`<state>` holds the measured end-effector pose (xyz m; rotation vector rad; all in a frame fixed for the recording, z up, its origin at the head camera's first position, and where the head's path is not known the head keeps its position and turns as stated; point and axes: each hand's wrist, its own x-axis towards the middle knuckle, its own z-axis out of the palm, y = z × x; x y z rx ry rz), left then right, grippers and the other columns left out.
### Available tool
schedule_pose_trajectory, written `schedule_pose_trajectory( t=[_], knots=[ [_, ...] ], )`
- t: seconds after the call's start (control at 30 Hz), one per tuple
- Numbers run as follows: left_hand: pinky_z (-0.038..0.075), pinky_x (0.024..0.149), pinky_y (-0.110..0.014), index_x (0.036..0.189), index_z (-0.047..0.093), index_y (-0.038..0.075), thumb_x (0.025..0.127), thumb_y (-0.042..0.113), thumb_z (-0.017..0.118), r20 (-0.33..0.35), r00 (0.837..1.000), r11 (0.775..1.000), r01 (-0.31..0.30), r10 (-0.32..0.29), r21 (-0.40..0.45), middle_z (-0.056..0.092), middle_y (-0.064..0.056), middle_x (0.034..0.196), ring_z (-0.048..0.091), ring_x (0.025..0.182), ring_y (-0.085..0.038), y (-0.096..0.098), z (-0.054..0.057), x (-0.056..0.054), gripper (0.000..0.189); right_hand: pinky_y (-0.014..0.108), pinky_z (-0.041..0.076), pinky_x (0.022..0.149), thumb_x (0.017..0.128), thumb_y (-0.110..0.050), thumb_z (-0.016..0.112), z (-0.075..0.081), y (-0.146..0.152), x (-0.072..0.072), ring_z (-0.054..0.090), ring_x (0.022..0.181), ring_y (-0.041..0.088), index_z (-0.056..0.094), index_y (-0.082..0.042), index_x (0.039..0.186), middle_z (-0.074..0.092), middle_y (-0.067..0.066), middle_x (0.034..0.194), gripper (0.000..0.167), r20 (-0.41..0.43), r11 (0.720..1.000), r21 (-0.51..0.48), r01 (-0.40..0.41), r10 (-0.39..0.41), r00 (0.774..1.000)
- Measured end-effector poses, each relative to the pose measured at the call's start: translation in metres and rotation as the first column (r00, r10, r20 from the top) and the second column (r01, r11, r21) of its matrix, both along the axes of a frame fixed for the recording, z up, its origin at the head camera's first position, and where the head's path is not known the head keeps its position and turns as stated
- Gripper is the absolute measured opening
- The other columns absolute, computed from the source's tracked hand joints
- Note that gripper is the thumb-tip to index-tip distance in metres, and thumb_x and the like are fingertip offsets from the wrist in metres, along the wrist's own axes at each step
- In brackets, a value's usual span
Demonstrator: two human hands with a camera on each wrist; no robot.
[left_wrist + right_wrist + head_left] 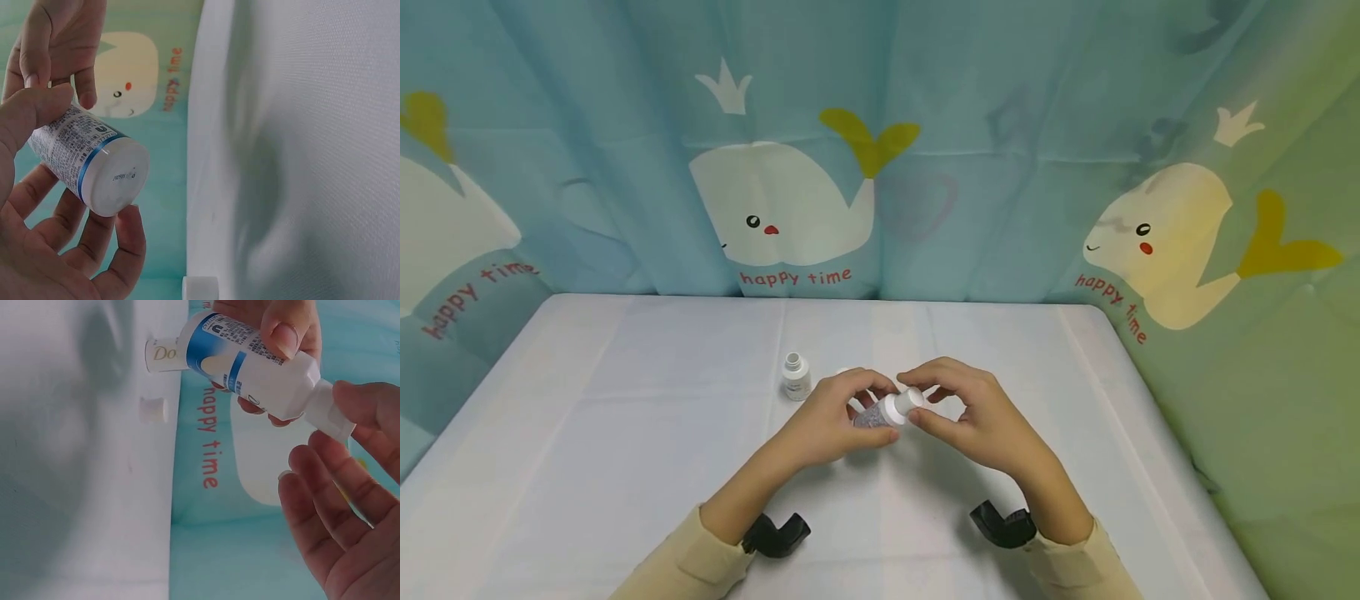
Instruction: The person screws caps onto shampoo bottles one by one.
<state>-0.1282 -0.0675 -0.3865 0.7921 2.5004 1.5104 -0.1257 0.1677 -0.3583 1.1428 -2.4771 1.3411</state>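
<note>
A white bottle [874, 414] with a blue-banded printed label lies tilted in my left hand [835, 414]. That hand's thumb and fingers grip the bottle round its body, and its base [119, 178] faces the left wrist camera. My right hand [977, 412] pinches the white cap [328, 411] at the bottle's narrow end between thumb and index finger. The other right fingers [309, 519] extend loosely below the cap. Both hands are above the table. Left of them, a smaller white bottle [796, 379] stands upright with a bare, threaded neck.
A white cloth covers the table [625, 467]. Behind my left hand, a small white cylinder [154, 410] stands on it, mostly hidden in the head view. A whale-print curtain [955, 208] hangs along the back and right side. Black wrist mounts [778, 535] sit at both cuffs.
</note>
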Motion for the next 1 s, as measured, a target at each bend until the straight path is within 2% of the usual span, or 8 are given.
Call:
schedule_pose_trajectory(
  t=[0.27,0.5,0.77,1.0],
  knots=[
    [0.054,0.074,-0.029,0.112,0.067,0.026,0.078,0.026,0.085,0.002,1.000,1.000,-0.003,0.003,-0.005,0.065,0.013,0.104,0.060,0.091,-0.010,-0.0008,-0.0008,-0.0002,0.039,0.029,0.057,0.076,0.091,-0.007,0.073,0.0017,-0.0022,0.0011,0.064,0.105,0.012,0.071,-0.016,0.112,0.069,-0.004,0.114,0.024,-0.012,0.999,-0.014,-0.042,0.042,0.999],
    [0.053,0.072,-0.029,0.113,0.067,0.024,0.078,0.025,0.085,0.000,1.000,1.000,-0.005,0.005,-0.003,0.066,0.012,0.105,0.061,0.091,-0.010,-0.0014,-0.0020,-0.0015,0.039,0.028,0.058,0.077,0.088,0.002,0.070,0.0006,-0.0011,0.0007,0.066,0.098,0.011,0.069,-0.015,0.119,0.069,-0.003,0.116,0.035,0.030,1.000,0.014,-0.021,0.020,0.999],
    [0.052,0.069,-0.029,0.114,0.067,0.026,0.078,0.027,0.085,0.023,1.000,1.000,-0.003,0.003,-0.003,0.065,0.013,0.105,0.061,0.090,-0.011,-0.0014,-0.0012,-0.0005,0.040,0.033,0.058,0.081,0.091,-0.008,0.073,-0.0026,-0.0024,-0.0009,0.065,0.103,0.011,0.068,-0.015,0.118,0.069,-0.003,0.115,0.029,0.008,1.000,0.000,-0.006,0.006,1.000],
    [0.053,0.070,-0.030,0.112,0.068,0.028,0.078,0.028,0.085,0.035,0.999,1.000,0.001,-0.001,-0.009,0.065,0.014,0.103,0.060,0.092,-0.011,-0.0001,-0.0007,-0.0001,0.038,0.029,0.057,0.075,0.094,-0.014,0.071,-0.0033,-0.0028,0.0000,0.065,0.094,0.009,0.071,-0.019,0.110,0.070,-0.007,0.108,0.017,0.020,1.000,0.000,-0.029,0.029,0.999]
  ],
)
